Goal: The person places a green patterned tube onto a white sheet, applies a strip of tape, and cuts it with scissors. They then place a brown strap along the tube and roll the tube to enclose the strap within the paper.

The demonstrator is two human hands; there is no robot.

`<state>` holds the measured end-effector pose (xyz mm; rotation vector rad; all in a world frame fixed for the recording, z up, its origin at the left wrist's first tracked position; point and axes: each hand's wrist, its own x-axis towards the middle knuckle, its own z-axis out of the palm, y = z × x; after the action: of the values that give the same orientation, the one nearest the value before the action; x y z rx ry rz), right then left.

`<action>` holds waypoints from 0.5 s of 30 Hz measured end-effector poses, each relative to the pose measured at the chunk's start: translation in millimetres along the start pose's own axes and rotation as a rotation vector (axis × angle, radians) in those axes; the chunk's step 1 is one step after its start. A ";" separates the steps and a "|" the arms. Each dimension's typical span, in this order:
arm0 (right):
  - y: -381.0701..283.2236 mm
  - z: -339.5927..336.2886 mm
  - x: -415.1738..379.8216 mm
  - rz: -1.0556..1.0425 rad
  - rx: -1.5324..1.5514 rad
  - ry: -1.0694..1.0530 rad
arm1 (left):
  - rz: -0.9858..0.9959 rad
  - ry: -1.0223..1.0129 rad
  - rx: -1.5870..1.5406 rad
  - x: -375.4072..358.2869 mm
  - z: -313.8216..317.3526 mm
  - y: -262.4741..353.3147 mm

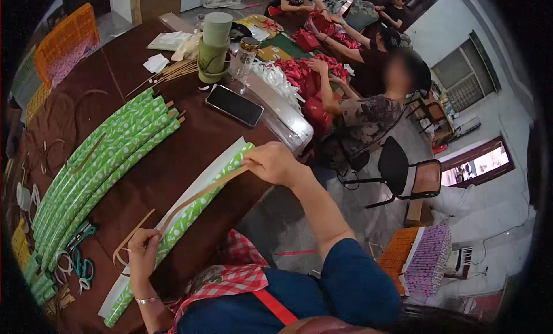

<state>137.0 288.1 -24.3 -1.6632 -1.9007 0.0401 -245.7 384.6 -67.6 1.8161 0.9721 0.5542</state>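
A long tan strip (199, 194) runs between my two hands, above a partly rolled sheet of green paper with a white pattern (190, 227). My right hand (272, 163) pinches the strip near the far end of the green sheet. Lower left, my left hand (144, 249) is closed on the strip's other part, with a loose end curling beside it. The sheet's white inner side shows along its left edge. Left of it lies a stack of finished-looking green patterned rolls (109, 150), several with brown ends sticking out.
Teal-handled scissors (85, 268) lie near the stack. A phone (235, 105), a green cup (214, 49), a glass jar (245, 57) and thin sticks (164, 75) are farther back. People handle red ribbons (294, 75) at the far side. A chair (403, 173) stands right.
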 end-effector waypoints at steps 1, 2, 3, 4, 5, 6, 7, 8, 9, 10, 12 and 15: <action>-4.5 -9.2 -7.0 0.039 0.006 -0.080 | 0.006 -0.008 0.001 0.3 0.8 0.4; -10.2 -19.5 -13.5 0.078 0.014 -0.159 | -0.001 0.008 0.014 0.3 1.4 0.9; -14.7 -27.6 -19.7 0.050 0.012 -0.180 | -0.008 0.026 0.027 0.6 1.9 1.3; -20.6 -36.7 -25.4 0.062 0.011 -0.193 | 0.000 0.022 0.028 0.5 2.5 1.1; -26.6 -45.3 -31.7 0.072 0.010 -0.207 | 0.045 0.033 0.041 0.1 3.7 0.7; -31.6 -50.6 -39.4 0.076 -0.065 -0.243 | 0.089 0.044 0.054 0.6 4.5 0.6; -35.6 -55.4 -44.7 0.078 -0.068 -0.240 | 0.093 0.042 0.054 1.8 3.8 0.7; -39.4 -59.1 -49.3 0.084 -0.030 -0.245 | 0.090 0.020 0.072 2.8 1.6 0.4; -42.9 -59.7 -53.5 0.089 0.010 -0.251 | 0.084 -0.002 0.092 2.7 0.2 0.5; -46.3 -56.3 -57.5 0.017 -0.018 -0.195 | 0.082 -0.004 0.094 2.9 0.5 2.2; -58.9 -54.0 -57.0 -0.034 0.031 -0.128 | 0.035 0.033 0.050 3.0 2.1 4.9; -73.5 -53.4 -51.0 -0.138 0.084 -0.042 | 0.085 0.049 0.027 1.5 5.6 -2.9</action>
<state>97.2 207.0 27.7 -1.4834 -2.0131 0.0983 -241.9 383.4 -72.7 1.8827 0.9426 0.6436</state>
